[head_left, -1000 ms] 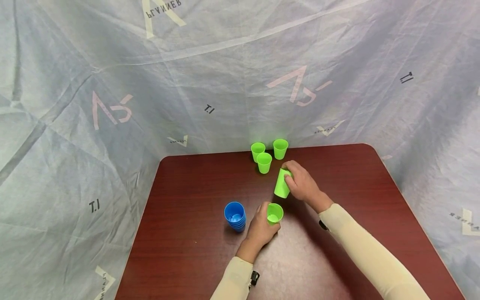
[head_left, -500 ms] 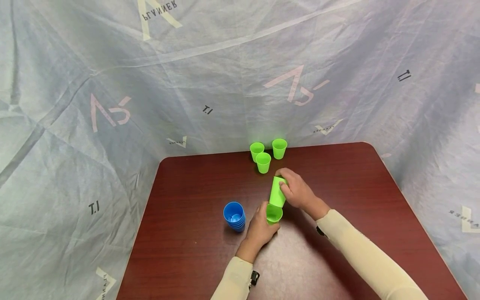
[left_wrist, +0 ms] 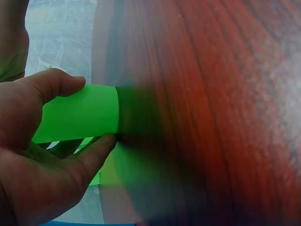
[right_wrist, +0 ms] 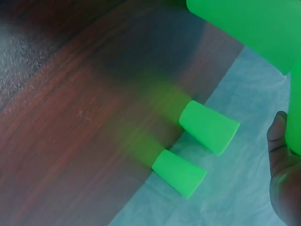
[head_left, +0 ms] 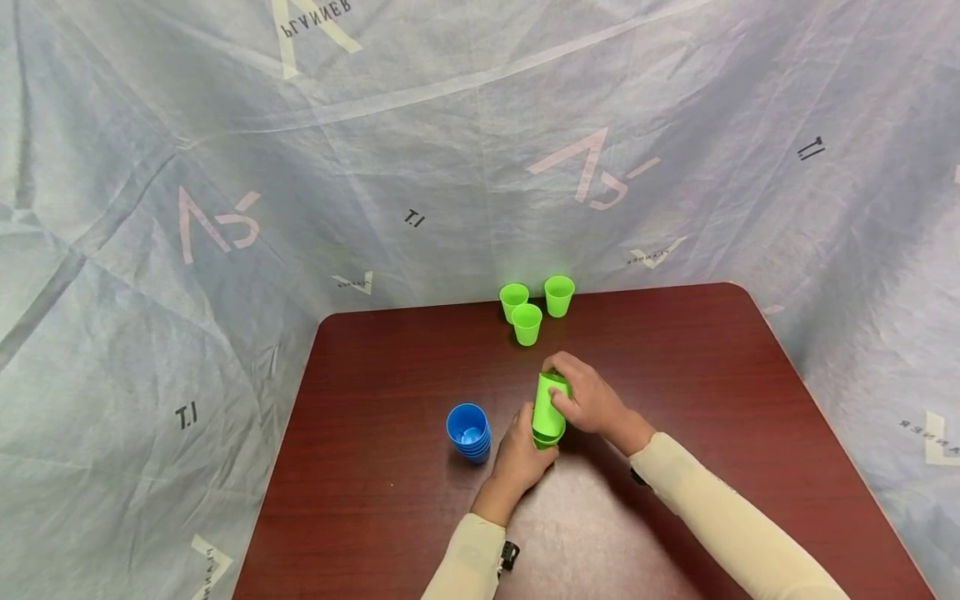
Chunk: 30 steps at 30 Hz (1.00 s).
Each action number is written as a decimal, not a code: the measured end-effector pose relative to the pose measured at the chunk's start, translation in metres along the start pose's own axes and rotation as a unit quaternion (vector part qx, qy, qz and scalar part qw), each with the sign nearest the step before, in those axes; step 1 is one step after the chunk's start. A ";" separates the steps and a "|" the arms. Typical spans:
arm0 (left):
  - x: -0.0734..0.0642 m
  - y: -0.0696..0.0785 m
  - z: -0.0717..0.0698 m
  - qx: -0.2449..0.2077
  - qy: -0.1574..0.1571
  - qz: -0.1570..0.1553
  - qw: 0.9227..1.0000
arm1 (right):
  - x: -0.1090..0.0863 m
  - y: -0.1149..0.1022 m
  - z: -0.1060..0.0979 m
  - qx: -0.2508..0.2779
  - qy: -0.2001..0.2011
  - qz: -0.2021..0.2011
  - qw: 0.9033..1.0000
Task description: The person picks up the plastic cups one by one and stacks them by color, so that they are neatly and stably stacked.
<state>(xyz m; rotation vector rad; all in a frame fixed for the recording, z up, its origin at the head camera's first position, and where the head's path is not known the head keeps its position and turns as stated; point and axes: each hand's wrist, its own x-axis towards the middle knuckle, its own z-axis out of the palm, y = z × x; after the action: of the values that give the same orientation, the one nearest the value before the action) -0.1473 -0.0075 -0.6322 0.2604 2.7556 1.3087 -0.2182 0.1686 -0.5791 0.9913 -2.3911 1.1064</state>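
Observation:
My left hand grips a green cup that stands with its mouth up near the middle of the table. In the left wrist view, thumb and fingers go round this cup, its base down at the wood. My right hand holds a second green cup, slightly tilted, thumb on its near side. The lower end of that cup is inside the mouth of the left hand's cup. In the right wrist view, the right thumb lies beside the held cup at the frame's edge.
A nested stack of blue cups stands left of my left hand. Three green cups, among them a front one and a right one, stand upright at the far edge of the brown table. Grey sheeting hangs behind.
My right hand has moved down and left with its green cup, from above and behind the left hand's cup into that cup's mouth. My left hand has stayed in place.

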 end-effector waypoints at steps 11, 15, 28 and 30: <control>-0.001 0.001 0.000 0.008 0.009 -0.001 1.000 | -0.005 0.000 0.003 0.008 -0.008 -0.016 1.000; -0.001 0.000 0.001 0.010 0.016 0.003 1.000 | -0.006 -0.001 0.005 0.021 -0.024 -0.018 0.999; -0.005 0.000 0.001 0.001 0.029 0.013 0.999 | -0.012 -0.003 0.019 0.007 -0.076 -0.024 0.997; -0.005 0.000 0.002 0.007 0.029 0.016 0.999 | -0.014 -0.003 0.021 -0.001 -0.078 -0.027 0.997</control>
<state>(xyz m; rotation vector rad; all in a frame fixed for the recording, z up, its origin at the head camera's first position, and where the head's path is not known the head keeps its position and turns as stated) -0.1420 -0.0074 -0.6336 0.2744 2.8203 1.3264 -0.2066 0.1578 -0.5987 1.1737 -2.4698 1.0428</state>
